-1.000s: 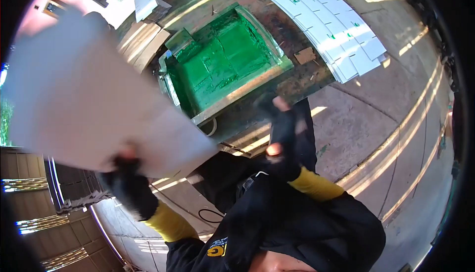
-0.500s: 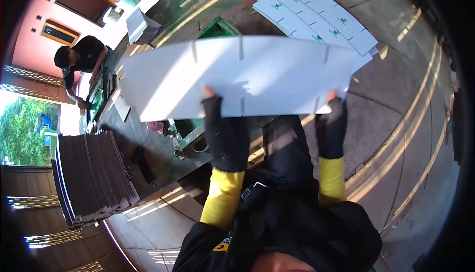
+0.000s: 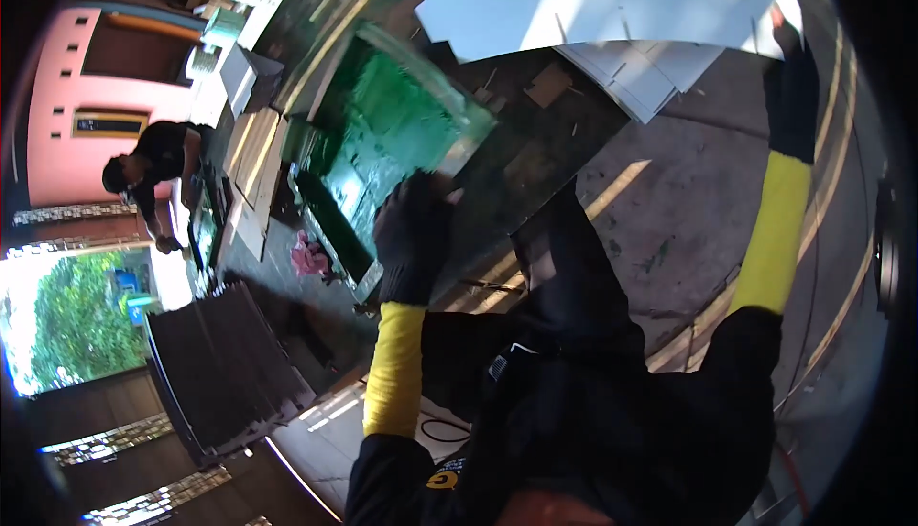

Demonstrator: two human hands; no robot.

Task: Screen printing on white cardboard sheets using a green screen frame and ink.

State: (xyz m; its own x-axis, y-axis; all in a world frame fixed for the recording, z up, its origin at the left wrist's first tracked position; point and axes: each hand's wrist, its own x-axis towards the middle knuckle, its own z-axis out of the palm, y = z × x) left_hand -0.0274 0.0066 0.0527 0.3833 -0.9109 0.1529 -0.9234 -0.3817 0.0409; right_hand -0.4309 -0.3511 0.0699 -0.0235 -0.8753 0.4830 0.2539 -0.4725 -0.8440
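Note:
A large white sheet [image 3: 612, 0] of board with slits along its edge lies far forward, over a pile of white sheets [image 3: 641, 76]. My right hand [image 3: 788, 48], in a dark fingerless glove, reaches out and pinches the sheet's right end. Sunlight stripes fall across the sheet. At the left, a green screen frame [image 3: 382, 129] with a glossy, wet-looking surface stands on the dark table. My left hand [image 3: 416, 225], also gloved, is curled at the frame's near right edge; its fingers are partly hidden. The sheet is out of this hand.
A tall stack of dark boards [image 3: 225, 368] stands at the lower left. A crumpled pink cloth [image 3: 309, 255] lies beside the frame. Brown cardboard pieces [image 3: 253, 167] rest beyond it. Another person [image 3: 158, 163] leans over work at the far left.
The white sheet has moved forward and right, over the pile. My left hand has let go of it and is at the screen frame; my right hand has gone forward and right with it.

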